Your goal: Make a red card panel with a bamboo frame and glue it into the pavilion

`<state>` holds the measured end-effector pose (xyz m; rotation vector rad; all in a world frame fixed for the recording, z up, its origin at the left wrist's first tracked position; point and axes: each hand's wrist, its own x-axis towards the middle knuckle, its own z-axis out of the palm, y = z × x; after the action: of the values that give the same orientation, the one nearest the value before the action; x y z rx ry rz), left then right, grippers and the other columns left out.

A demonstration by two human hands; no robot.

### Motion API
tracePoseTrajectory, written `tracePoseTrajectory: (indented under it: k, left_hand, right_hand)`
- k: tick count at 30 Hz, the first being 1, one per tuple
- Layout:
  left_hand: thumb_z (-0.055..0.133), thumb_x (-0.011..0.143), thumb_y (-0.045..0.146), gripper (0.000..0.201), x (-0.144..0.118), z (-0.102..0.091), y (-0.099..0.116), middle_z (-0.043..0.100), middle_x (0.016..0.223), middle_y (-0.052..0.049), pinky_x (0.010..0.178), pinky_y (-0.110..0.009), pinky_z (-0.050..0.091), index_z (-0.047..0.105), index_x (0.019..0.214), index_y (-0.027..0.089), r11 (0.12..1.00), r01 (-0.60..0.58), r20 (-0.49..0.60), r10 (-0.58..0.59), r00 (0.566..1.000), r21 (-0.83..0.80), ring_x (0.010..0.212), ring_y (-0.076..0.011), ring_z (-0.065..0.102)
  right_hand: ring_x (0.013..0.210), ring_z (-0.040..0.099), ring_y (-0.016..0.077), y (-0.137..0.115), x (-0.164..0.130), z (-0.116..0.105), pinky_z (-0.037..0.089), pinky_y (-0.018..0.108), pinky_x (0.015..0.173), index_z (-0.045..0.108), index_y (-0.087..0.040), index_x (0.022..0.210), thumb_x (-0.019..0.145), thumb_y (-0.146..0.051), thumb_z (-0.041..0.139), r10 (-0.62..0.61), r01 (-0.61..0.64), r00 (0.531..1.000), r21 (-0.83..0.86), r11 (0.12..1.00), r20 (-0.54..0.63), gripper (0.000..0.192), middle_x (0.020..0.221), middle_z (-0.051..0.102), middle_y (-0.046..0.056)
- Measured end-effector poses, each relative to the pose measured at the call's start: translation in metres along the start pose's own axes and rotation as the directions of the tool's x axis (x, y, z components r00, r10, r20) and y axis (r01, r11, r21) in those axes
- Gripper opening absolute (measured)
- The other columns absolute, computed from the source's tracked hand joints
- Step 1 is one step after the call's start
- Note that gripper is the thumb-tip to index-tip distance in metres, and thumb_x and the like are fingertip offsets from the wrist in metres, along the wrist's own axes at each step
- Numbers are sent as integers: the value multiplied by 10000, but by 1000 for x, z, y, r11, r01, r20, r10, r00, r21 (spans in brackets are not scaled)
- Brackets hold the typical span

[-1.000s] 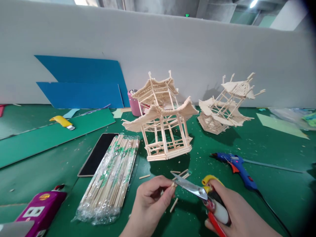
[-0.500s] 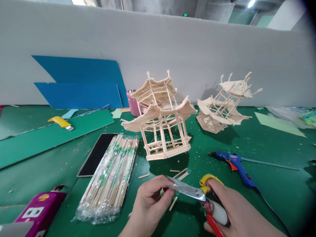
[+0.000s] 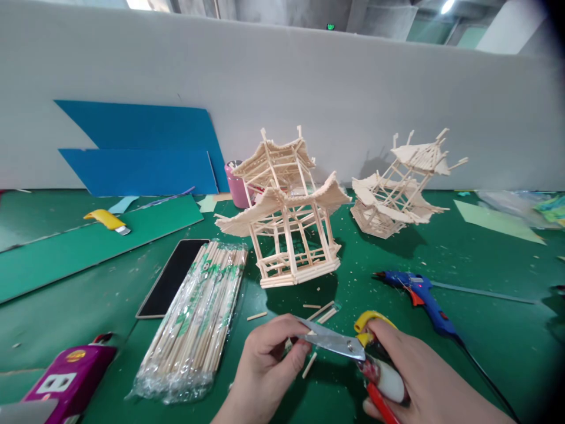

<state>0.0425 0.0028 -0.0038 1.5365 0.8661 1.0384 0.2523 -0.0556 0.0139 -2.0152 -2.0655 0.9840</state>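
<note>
My right hand [image 3: 399, 368] is closed around a pair of scissors [image 3: 339, 344] with yellow and red handles, its blades slightly apart and pointing left. My left hand [image 3: 273, 359] pinches a short wooden stick [image 3: 311, 333], mostly hidden by the fingers, whose end shows between the blades. Several cut stick pieces [image 3: 309, 365] lie on the green table below and behind the hands. Just beyond stands a two-tiered wooden pavilion model [image 3: 289, 235] made of sticks, with curved roofs.
A plastic-wrapped bundle of chopsticks [image 3: 198, 318] overlaps a black phone-like slab [image 3: 170, 282] at left. At right lies a blue glue gun [image 3: 424, 294] with its cord. A second pavilion model [image 3: 397, 188] leans behind. A yellow cutter [image 3: 106, 219] and purple power strip [image 3: 70, 377] are farther left.
The scissor blades have parted slightly more around the stick at my left fingertips. Both hands stay in nearly the same place, and the view has shifted very little.
</note>
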Motion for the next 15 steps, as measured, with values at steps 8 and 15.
tracePoseTrajectory:
  k: [8, 15]
  left_hand:
    - [580, 727, 107, 128, 0, 0, -1, 599, 618, -15, 510, -190, 414, 683, 689, 174, 995, 48, 2, -48, 999, -90, 568, -117, 539]
    - [591, 715, 100, 124, 0, 2, -1, 602, 619, -14, 514, -192, 415, 686, 690, 177, 992, 48, -4, -49, 999, -114, 568, -118, 542]
  right_hand:
    - [620, 512, 174, 0, 0, -1, 378, 280, 540, 417, -222, 973, 624, -374, 605, 21, -21, 999, 4, 1000, 26, 424, 803, 568, 27]
    - [642, 524, 184, 3, 1, 0, 388, 279, 544, 417, -225, 981, 625, -379, 605, 16, -16, 1000, 9, 1000, 12, 431, 819, 575, 30]
